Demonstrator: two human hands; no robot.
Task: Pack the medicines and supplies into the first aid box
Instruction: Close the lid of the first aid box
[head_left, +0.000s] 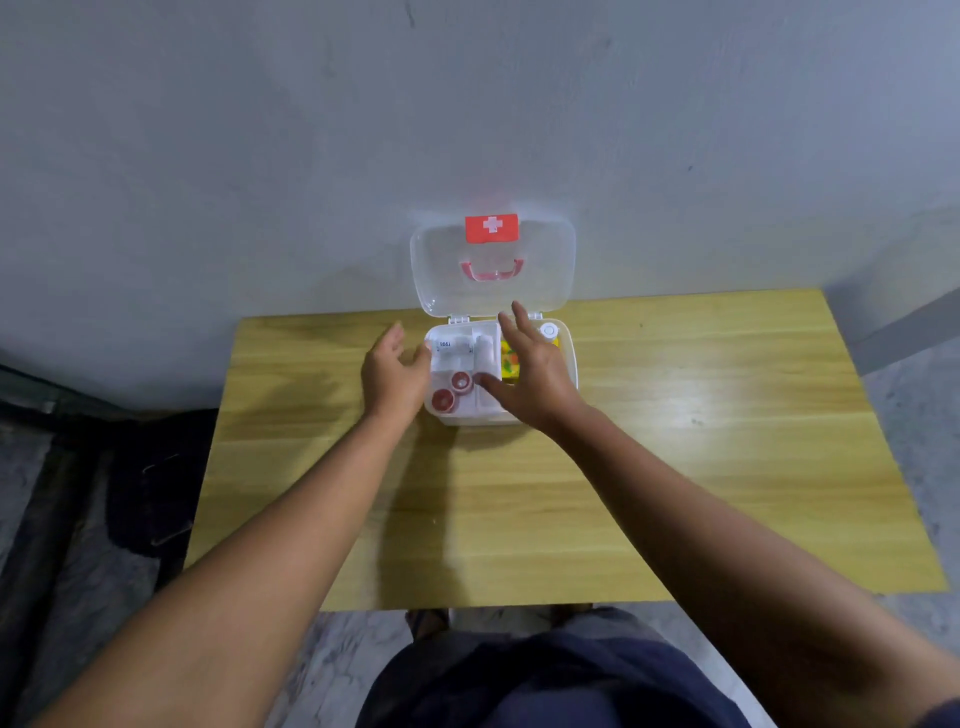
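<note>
The white first aid box (470, 418) stands open at the far middle of the table, its clear lid (441, 260) upright against the wall with a red cross label and red handle. Inside lie two red-capped bottles (451, 391), white packets (454, 348), a yellow patterned pack (511, 366) and a white round cap (549, 330). My left hand (392, 371) hovers at the box's left side, fingers apart, holding nothing. Over the box's right half my right hand (530, 371) is spread flat, empty, covering part of the contents.
The wooden table (675, 441) runs wide on both sides of the box and ends at a grey wall behind. Dark cloth lies on the floor at the left. My legs are below the table's near edge.
</note>
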